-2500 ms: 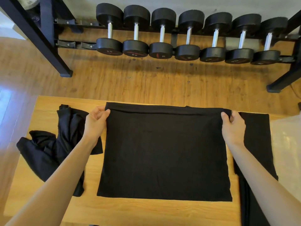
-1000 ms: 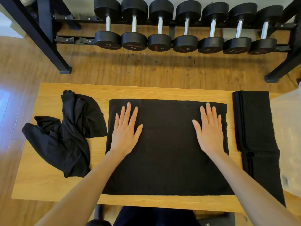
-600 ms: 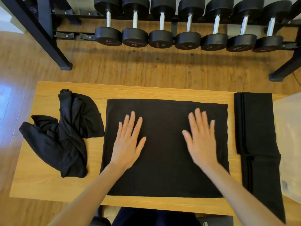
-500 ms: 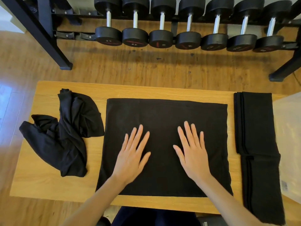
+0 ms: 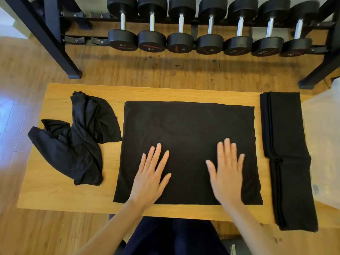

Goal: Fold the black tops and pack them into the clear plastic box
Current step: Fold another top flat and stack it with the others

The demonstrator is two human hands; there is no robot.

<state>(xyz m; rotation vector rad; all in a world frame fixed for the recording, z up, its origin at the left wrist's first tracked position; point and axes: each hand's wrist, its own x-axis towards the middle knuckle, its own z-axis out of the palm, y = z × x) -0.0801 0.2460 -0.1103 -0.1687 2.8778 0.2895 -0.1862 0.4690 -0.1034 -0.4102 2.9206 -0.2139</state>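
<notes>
A black top [image 5: 187, 129], folded into a wide rectangle, lies flat in the middle of the wooden table [image 5: 165, 92]. My left hand [image 5: 150, 175] rests palm down on its near half, fingers spread. My right hand [image 5: 227, 172] lies flat beside it, slightly blurred, also holding nothing. A crumpled black top [image 5: 77, 140] sits at the table's left. A folded black top [image 5: 287, 153] lies in a long narrow strip at the right. The clear plastic box [image 5: 325, 137] shows partly at the right edge.
A rack of several black dumbbells [image 5: 209, 41] stands on the wooden floor beyond the table. Its black frame legs [image 5: 55, 45] reach down at the left and right. My dark-clothed lap [image 5: 174, 234] is at the table's near edge.
Both hands let go of the top's far edge, pressed flat on it and slid toward me across the cloth. The top now lies smoothed on the table.
</notes>
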